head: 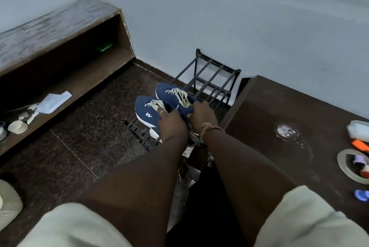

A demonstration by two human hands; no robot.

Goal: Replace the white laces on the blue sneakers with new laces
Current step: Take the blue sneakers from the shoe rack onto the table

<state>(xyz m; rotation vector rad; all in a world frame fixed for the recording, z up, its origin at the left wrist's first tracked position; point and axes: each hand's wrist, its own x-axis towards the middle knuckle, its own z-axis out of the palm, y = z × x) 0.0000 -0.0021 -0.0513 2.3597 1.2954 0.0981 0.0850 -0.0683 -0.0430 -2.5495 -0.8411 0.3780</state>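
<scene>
two blue fabric sneakers [157,104] sit side by side above the black metal-bar shoe rack [207,78], which stands against the wall between the long wooden shelf unit [60,46] at left and the dark brown worktop [279,106] at right.

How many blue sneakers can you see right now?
2. One sneaker is gripped by the left hand; the other sneaker sits just beyond it, held by the right hand, both above the black rack. None seems hidden.
</scene>
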